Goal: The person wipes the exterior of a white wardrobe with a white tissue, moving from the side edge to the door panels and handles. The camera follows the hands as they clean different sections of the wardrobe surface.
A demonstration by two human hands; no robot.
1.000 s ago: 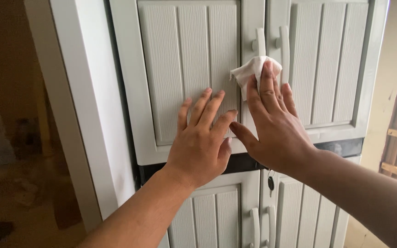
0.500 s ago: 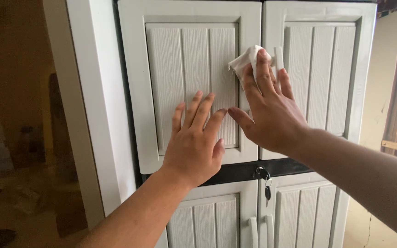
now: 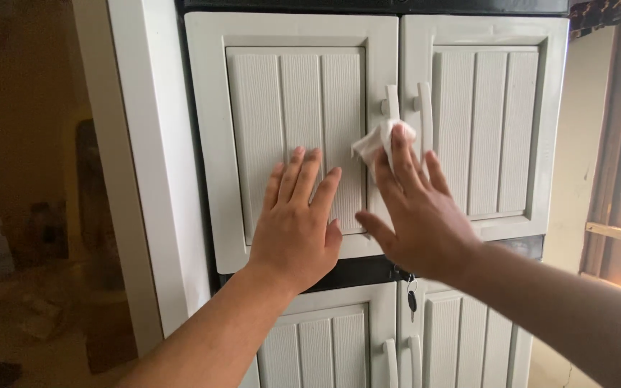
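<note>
The right hand (image 3: pixel 412 219) is pressing a crumpled white cloth (image 3: pixel 376 140) flat against the cabinet, its fingers stretched out and slightly fanned, the fingertips lying on the cloth and the thumb sticking out to the left. The cloth is sitting on the inner frame of the upper left door (image 3: pixel 210 144), just below that door's white handle (image 3: pixel 392 102) and just beside the handle of the upper right door (image 3: pixel 551 129). The left hand (image 3: pixel 296 223) is resting open and flat on the ribbed panel of the upper left door, fingers spread a little and pointing up, holding nothing. The two hands are lying close together, the right thumb nearly reaching the left hand's edge.

Below the upper doors a black band (image 3: pixel 353 269) is running across the cabinet, and a small key (image 3: pixel 412 300) is hanging just under it at the top of the lower right door. Two more white handles (image 3: pixel 402 359) are showing on the lower doors. To the left, a white side panel (image 3: pixel 141 179) is standing against a dim room.
</note>
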